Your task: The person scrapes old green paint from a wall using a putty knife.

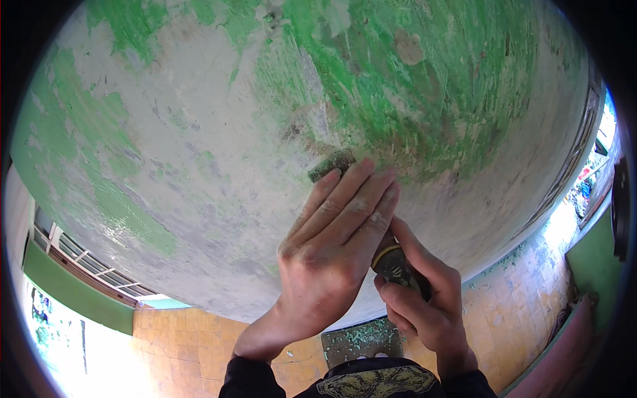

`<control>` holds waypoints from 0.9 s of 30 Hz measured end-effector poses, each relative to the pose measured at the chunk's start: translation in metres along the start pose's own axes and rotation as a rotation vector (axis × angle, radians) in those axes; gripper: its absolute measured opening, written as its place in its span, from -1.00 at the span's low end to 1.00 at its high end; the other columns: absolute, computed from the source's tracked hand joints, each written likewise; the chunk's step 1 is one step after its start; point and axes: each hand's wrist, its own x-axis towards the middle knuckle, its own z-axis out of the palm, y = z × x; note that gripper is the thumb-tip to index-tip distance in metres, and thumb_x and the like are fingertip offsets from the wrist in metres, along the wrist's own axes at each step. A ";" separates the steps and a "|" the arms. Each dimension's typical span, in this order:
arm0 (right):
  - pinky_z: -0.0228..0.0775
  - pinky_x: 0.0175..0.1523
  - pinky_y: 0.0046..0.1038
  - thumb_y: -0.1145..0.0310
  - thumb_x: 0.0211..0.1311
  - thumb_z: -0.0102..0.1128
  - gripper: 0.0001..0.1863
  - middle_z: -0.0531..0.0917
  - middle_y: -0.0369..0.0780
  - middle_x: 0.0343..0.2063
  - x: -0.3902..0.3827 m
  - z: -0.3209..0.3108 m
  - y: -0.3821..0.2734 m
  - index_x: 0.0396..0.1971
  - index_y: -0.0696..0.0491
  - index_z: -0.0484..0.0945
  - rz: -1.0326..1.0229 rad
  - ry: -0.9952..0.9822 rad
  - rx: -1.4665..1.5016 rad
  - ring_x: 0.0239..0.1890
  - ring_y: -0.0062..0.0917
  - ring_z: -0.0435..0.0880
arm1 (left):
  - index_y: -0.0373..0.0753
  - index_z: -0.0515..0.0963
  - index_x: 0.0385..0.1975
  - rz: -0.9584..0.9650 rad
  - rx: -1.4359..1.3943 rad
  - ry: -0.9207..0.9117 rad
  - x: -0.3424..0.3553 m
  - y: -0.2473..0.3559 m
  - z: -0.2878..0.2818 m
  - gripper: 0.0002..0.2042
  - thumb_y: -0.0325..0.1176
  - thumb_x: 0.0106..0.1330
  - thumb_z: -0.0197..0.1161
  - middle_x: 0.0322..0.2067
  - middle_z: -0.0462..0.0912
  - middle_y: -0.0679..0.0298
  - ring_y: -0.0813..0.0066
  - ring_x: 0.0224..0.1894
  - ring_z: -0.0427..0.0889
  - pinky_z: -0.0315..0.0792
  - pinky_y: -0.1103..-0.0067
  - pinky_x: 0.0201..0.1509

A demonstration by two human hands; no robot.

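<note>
A scraper [398, 266] with a dark handle and a yellow ring is pressed against a wall [219, 146] of patchy green paint and bare grey-white plaster. My right hand [434, 308] is wrapped round its handle from below. Across the tool's middle lies my left hand [335, 249], its dusty fingers stretched out flat and hiding most of the blade. Only the blade's front edge [333, 164] shows beyond the fingertips, mottled green-grey and touching the plaster just under the thick green paint [411, 86].
Below is a yellow tiled floor [179, 351]. A dark mat [361, 341] scattered with green paint flakes lies by my feet. A barred window [93, 262] is at the left, and a bright opening [587, 189] at the right. A low green wall [597, 252] stands at the far right.
</note>
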 end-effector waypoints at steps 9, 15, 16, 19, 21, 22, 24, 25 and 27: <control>0.24 -0.38 -0.64 0.60 0.31 0.11 -0.26 0.57 -0.36 -0.43 -0.010 -0.011 -0.004 0.50 0.23 0.14 0.122 -0.051 0.060 -0.51 -0.80 0.40 | -0.20 0.78 -0.12 -0.021 -0.039 -0.055 -0.002 0.004 0.000 -0.66 -0.53 0.03 0.41 -0.05 0.78 0.24 0.18 0.14 0.71 0.50 0.22 0.27; 0.25 -0.38 -0.64 0.60 0.30 0.11 -0.26 0.60 -0.35 -0.39 -0.004 -0.004 0.007 0.49 0.24 0.16 0.010 -0.017 0.002 -0.49 -0.80 0.42 | -0.21 0.78 -0.11 0.009 -0.025 -0.030 -0.003 -0.002 -0.001 -0.66 -0.53 0.05 0.39 -0.06 0.79 0.24 0.18 0.14 0.71 0.50 0.22 0.27; 0.25 -0.38 -0.64 0.60 0.30 0.11 -0.26 0.60 -0.35 -0.39 -0.004 -0.004 0.006 0.49 0.24 0.16 0.006 -0.016 0.000 -0.49 -0.80 0.42 | -0.21 0.78 -0.11 0.011 -0.025 -0.027 -0.002 -0.002 0.000 -0.66 -0.53 0.05 0.39 -0.06 0.79 0.24 0.18 0.14 0.71 0.50 0.22 0.27; 0.27 -0.35 -0.63 0.61 0.30 0.11 -0.27 0.61 -0.34 -0.36 -0.002 -0.003 -0.002 0.49 0.24 0.17 0.029 -0.012 0.025 -0.48 -0.79 0.43 | -0.22 0.77 -0.11 0.010 -0.020 -0.008 0.004 -0.003 0.000 -0.66 -0.53 0.05 0.39 -0.06 0.79 0.23 0.18 0.14 0.71 0.49 0.21 0.27; 0.29 -0.34 -0.63 0.61 0.29 0.11 -0.26 0.63 -0.33 -0.30 0.004 -0.001 -0.009 0.49 0.23 0.17 -0.015 -0.008 0.033 -0.46 -0.79 0.45 | -0.21 0.77 -0.09 0.078 0.011 0.045 0.015 -0.009 0.000 -0.65 -0.54 0.06 0.38 -0.05 0.78 0.23 0.19 0.13 0.71 0.49 0.21 0.27; 0.29 -0.34 -0.63 0.61 0.29 0.11 -0.26 0.63 -0.33 -0.30 0.002 -0.002 -0.006 0.49 0.23 0.17 -0.021 -0.013 0.034 -0.46 -0.79 0.45 | -0.21 0.77 -0.09 0.081 0.018 0.049 0.011 -0.008 -0.001 -0.65 -0.54 0.06 0.38 -0.05 0.78 0.23 0.19 0.13 0.71 0.49 0.21 0.27; 0.29 -0.34 -0.64 0.61 0.29 0.11 -0.26 0.64 -0.31 -0.28 -0.007 -0.005 0.002 0.49 0.21 0.18 0.059 -0.005 0.046 -0.46 -0.80 0.45 | -0.22 0.77 -0.09 0.009 -0.074 -0.055 -0.003 -0.004 0.000 -0.65 -0.54 0.07 0.38 -0.04 0.78 0.22 0.18 0.14 0.71 0.48 0.21 0.29; 0.29 -0.34 -0.64 0.61 0.29 0.11 -0.26 0.64 -0.31 -0.28 -0.006 -0.004 -0.001 0.49 0.21 0.18 0.062 0.005 0.046 -0.46 -0.80 0.45 | -0.24 0.77 -0.10 0.008 -0.040 -0.051 0.000 -0.001 -0.002 -0.66 -0.54 0.07 0.38 -0.04 0.78 0.20 0.17 0.14 0.71 0.48 0.21 0.28; 0.29 -0.34 -0.64 0.62 0.28 0.11 -0.26 0.65 -0.30 -0.25 -0.003 -0.001 -0.012 0.49 0.20 0.19 0.035 0.005 0.065 -0.45 -0.80 0.46 | -0.30 0.75 -0.11 0.080 -0.027 -0.010 0.013 -0.008 -0.002 -0.67 -0.52 0.06 0.36 -0.02 0.76 0.17 0.19 0.18 0.68 0.49 0.23 0.30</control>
